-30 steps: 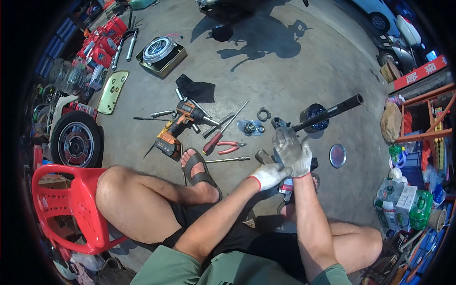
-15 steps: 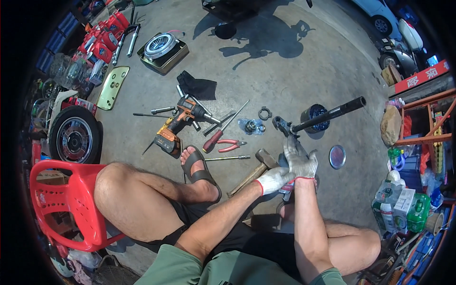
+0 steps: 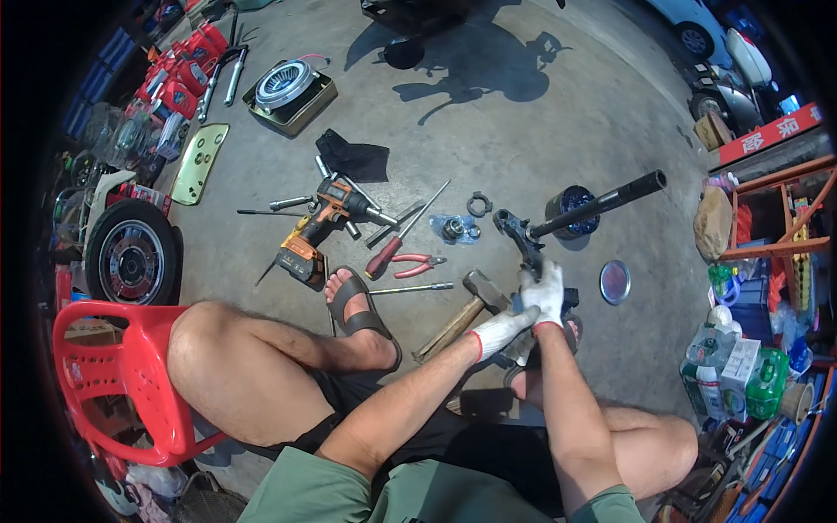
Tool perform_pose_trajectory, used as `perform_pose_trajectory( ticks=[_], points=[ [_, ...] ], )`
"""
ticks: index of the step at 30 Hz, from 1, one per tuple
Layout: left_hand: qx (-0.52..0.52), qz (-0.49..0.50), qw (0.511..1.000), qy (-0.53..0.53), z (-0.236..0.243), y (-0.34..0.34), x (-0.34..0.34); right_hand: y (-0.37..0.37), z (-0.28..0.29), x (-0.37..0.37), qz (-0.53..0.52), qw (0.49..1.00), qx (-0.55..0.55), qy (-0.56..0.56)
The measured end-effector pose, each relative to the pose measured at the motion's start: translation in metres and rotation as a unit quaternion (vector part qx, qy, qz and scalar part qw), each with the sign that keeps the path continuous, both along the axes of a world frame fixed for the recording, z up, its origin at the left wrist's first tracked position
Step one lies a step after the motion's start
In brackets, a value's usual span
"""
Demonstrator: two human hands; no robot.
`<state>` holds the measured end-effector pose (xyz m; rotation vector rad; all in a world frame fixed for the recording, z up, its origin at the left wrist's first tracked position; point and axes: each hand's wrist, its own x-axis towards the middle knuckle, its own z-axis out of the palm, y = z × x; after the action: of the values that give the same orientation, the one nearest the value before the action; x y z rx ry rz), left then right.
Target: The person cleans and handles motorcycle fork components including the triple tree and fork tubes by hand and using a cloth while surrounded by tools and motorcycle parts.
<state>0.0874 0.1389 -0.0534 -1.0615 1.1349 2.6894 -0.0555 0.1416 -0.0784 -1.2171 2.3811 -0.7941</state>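
My left hand (image 3: 503, 335) and my right hand (image 3: 544, 296) wear white knit gloves with red cuffs and meet between my legs. The left reaches in from the side, its fingers closed against the heel of the right hand. What they grip is hidden. My right hand's fingers are bent, beside the lower end of a black fork stem clamp (image 3: 525, 247); whether they hold it is unclear. A long black tube (image 3: 610, 204) slants up and right from that clamp. Just left of the hands lies a hammer (image 3: 453, 327) with a wooden handle.
To the left lie an orange-black cordless drill (image 3: 330, 213), a screwdriver (image 3: 384, 259), red-handled pliers (image 3: 417, 265) and sockets. A bagged metal part (image 3: 454, 229), a ring nut (image 3: 479, 205), a dark tub (image 3: 572, 209) and a round lid (image 3: 615, 282) surround the clamp. A red chair (image 3: 144, 375) stands left.
My right hand has drawn back slightly toward me, and its outstretched fingers have bent. My left hand stays pressed against it. The floor things shift slightly left in the view.
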Motion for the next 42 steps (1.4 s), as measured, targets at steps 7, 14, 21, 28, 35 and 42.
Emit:
perform_pose_trajectory(
  ticks=[7, 14, 21, 28, 35, 42],
  points=[
    [0.010, 0.075, 0.997, -0.021, 0.017, 0.006, -0.004, 0.006, -0.011, -0.005, 0.039, 0.999, 0.015, -0.017],
    [-0.149, -0.094, 0.983, 0.044, 0.023, 0.002, -0.016, 0.016, -0.036, -0.045, -0.001, 0.991, 0.065, -0.121],
    [-0.345, -0.040, 0.933, -0.095, -0.031, -0.012, 0.008, -0.026, 0.032, -0.113, 0.150, 0.933, 0.327, -0.020],
    [-0.383, -0.036, 0.899, -0.209, -0.055, -0.034, 0.023, -0.007, 0.166, -0.224, 0.239, 0.890, 0.325, 0.212],
    [-0.420, -0.045, 0.875, -0.236, -0.061, -0.024, 0.020, 0.046, 0.176, -0.267, 0.202, 0.917, 0.297, 0.171],
    [-0.374, -0.121, 0.877, -0.277, -0.083, -0.015, 0.034, 0.075, 0.043, -0.245, 0.127, 0.948, 0.289, 0.037]
  ],
)
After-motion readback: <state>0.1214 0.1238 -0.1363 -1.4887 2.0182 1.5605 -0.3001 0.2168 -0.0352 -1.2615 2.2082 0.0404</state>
